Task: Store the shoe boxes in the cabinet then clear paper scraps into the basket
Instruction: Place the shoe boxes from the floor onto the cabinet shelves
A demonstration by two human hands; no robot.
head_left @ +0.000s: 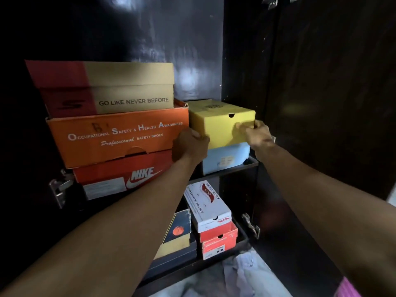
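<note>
On the upper shelf (pixel 250 166) of the dark cabinet (pixel 321 82), a yellow shoe box (pixel 220 125) sits on a pale blue box (pixel 227 157). The left hand (pixel 189 144) curls around its lower left corner, and the right hand (pixel 256 133) pinches its right front edge, fingers bent. Just beside it on the left stands a stack: a tan-and-red box (pixel 107 86) on an orange safety-shoe box (pixel 115 136) on a red Nike box (pixel 120 176). On the shelf below, a white Skechers box (pixel 207 206) lies on a red box (pixel 218 239), next to a dark box (pixel 177 234).
</note>
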